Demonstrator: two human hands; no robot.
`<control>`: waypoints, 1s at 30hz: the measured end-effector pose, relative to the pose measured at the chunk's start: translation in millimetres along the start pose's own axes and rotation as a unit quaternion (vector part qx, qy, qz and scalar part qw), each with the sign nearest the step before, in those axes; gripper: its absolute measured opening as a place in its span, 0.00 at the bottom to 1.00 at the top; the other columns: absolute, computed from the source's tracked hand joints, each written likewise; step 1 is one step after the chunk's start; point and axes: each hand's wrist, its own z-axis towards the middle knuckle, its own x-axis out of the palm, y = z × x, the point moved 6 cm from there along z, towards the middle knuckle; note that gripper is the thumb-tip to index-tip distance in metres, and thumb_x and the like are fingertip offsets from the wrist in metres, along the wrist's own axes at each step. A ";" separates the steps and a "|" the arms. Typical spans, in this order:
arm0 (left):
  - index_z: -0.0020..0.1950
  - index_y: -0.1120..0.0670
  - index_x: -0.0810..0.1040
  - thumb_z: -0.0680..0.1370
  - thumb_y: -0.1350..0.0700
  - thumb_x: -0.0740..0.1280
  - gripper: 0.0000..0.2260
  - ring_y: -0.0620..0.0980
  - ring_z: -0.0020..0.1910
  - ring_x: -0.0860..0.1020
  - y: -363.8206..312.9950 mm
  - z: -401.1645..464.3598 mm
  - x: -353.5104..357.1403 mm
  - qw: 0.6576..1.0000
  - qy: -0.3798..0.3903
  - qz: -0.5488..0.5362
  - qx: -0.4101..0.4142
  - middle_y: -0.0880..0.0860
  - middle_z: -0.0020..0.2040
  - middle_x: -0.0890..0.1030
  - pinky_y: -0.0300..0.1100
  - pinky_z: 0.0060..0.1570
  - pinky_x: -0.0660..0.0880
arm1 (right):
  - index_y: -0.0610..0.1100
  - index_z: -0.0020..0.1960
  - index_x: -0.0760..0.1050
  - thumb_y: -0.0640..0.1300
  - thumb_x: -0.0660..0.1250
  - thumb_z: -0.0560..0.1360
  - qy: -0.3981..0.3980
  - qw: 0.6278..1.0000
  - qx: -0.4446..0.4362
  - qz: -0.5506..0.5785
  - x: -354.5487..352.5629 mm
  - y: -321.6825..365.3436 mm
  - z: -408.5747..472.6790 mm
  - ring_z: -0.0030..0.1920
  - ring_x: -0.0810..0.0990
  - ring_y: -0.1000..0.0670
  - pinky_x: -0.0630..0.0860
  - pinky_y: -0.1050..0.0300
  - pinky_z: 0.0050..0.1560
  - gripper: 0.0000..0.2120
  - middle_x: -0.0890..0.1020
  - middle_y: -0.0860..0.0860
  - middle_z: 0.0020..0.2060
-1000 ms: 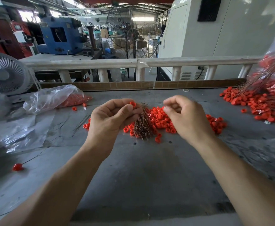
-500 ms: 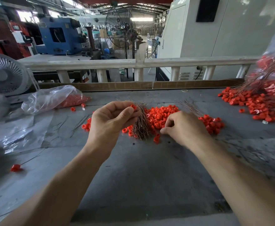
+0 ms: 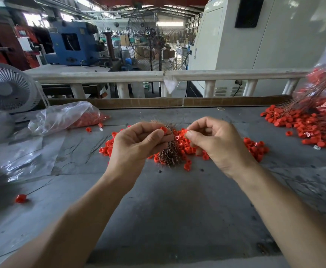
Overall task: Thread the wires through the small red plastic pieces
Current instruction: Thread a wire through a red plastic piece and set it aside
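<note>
A grey workbench (image 3: 177,209) fills the lower frame. At its centre lies a heap of red pieces (image 3: 254,147); at right, a larger red pile with wires (image 3: 309,124). At left lie a clear bag (image 3: 61,117), loose wires (image 3: 96,147) and a white fan (image 3: 7,88).

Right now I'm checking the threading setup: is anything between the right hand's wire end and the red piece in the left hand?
Nothing visible: only open air separates right hand from red piece pinched by left hand.

I see bright red plastic pieces (image 3: 185,146) heaped on my dull grey table (image 3: 158,209), with brownish copper-toned wires (image 3: 168,153) among them. At ten o'clock sits a white fan (image 3: 7,88); a blue machine (image 3: 71,45) stands beyond it
</note>
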 end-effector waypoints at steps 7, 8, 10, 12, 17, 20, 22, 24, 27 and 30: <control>0.55 0.62 0.82 0.75 0.61 0.71 0.10 0.57 0.51 0.86 3.7 -0.7 3.0 0.999 0.036 0.031 -0.004 0.62 0.49 0.86 0.42 0.49 0.82 | 0.45 0.48 0.83 0.37 0.73 0.77 0.013 0.997 -0.071 0.029 16.4 16.2 -9.5 0.42 0.84 0.44 0.84 0.49 0.46 0.04 0.86 0.47 0.40; 0.55 0.62 0.82 0.75 0.61 0.71 0.10 0.57 0.51 0.86 3.6 -1.0 3.5 0.998 0.040 0.038 -0.001 0.62 0.49 0.86 0.41 0.49 0.82 | 0.45 0.48 0.83 0.37 0.73 0.77 0.014 0.996 -0.086 0.009 17.3 18.1 -10.2 0.42 0.84 0.46 0.83 0.49 0.47 0.04 0.86 0.48 0.40; 0.55 0.63 0.82 0.76 0.62 0.70 0.09 0.55 0.50 0.86 2.8 -1.5 4.5 0.998 0.046 0.048 0.004 0.61 0.48 0.87 0.40 0.49 0.82 | 0.46 0.48 0.83 0.38 0.73 0.77 0.012 0.993 -0.115 -0.029 19.1 21.6 -11.1 0.42 0.83 0.52 0.80 0.55 0.46 0.04 0.85 0.52 0.40; 0.55 0.62 0.82 0.76 0.62 0.70 0.09 0.55 0.49 0.86 1.7 -2.4 5.5 0.997 0.051 0.060 0.010 0.60 0.47 0.87 0.40 0.49 0.82 | 0.46 0.49 0.83 0.38 0.74 0.77 0.011 0.991 -0.129 -0.044 19.5 23.3 -11.8 0.43 0.83 0.53 0.78 0.60 0.46 0.04 0.85 0.54 0.41; 0.55 0.61 0.82 0.76 0.62 0.70 0.09 0.55 0.49 0.86 0.3 -3.0 6.0 0.995 0.053 0.081 0.019 0.58 0.47 0.87 0.42 0.50 0.83 | 0.46 0.49 0.84 0.39 0.74 0.76 0.007 0.984 -0.154 -0.093 19.0 26.9 -13.8 0.47 0.84 0.53 0.81 0.58 0.49 0.04 0.85 0.55 0.43; 0.56 0.60 0.83 0.74 0.59 0.70 0.11 0.56 0.50 0.86 -0.8 -3.6 7.4 0.994 0.060 0.093 0.025 0.58 0.48 0.87 0.44 0.52 0.83 | 0.45 0.49 0.84 0.39 0.74 0.76 0.007 0.980 -0.169 -0.109 18.8 29.4 -13.7 0.47 0.83 0.52 0.80 0.53 0.49 0.04 0.85 0.54 0.43; 0.56 0.60 0.83 0.74 0.59 0.70 0.12 0.56 0.50 0.86 -0.8 -4.1 7.5 0.993 0.062 0.099 0.027 0.58 0.48 0.87 0.44 0.52 0.83 | 0.44 0.48 0.84 0.38 0.74 0.76 0.012 0.977 -0.182 -0.110 18.7 30.8 -13.7 0.47 0.82 0.51 0.79 0.50 0.50 0.03 0.84 0.53 0.44; 0.56 0.60 0.83 0.74 0.58 0.71 0.12 0.56 0.50 0.86 -0.1 -4.3 7.3 0.992 0.064 0.105 0.028 0.58 0.48 0.87 0.46 0.53 0.83 | 0.44 0.48 0.84 0.37 0.75 0.75 0.019 0.974 -0.194 -0.115 18.6 31.8 -13.8 0.48 0.82 0.51 0.78 0.49 0.51 0.03 0.84 0.53 0.44; 0.57 0.60 0.83 0.74 0.58 0.71 0.13 0.57 0.51 0.86 1.1 -4.5 7.0 0.992 0.068 0.106 0.026 0.59 0.49 0.87 0.46 0.53 0.83 | 0.43 0.47 0.84 0.37 0.75 0.75 0.024 0.972 -0.203 -0.117 18.1 31.5 -13.7 0.49 0.83 0.50 0.78 0.48 0.52 0.03 0.84 0.52 0.44; 0.57 0.61 0.83 0.74 0.58 0.71 0.13 0.57 0.51 0.86 2.0 -4.0 7.0 0.992 0.069 0.105 0.026 0.59 0.49 0.87 0.45 0.52 0.83 | 0.43 0.47 0.85 0.36 0.75 0.75 0.019 0.970 -0.213 -0.119 17.5 32.5 -13.9 0.48 0.83 0.51 0.79 0.48 0.52 0.03 0.84 0.52 0.43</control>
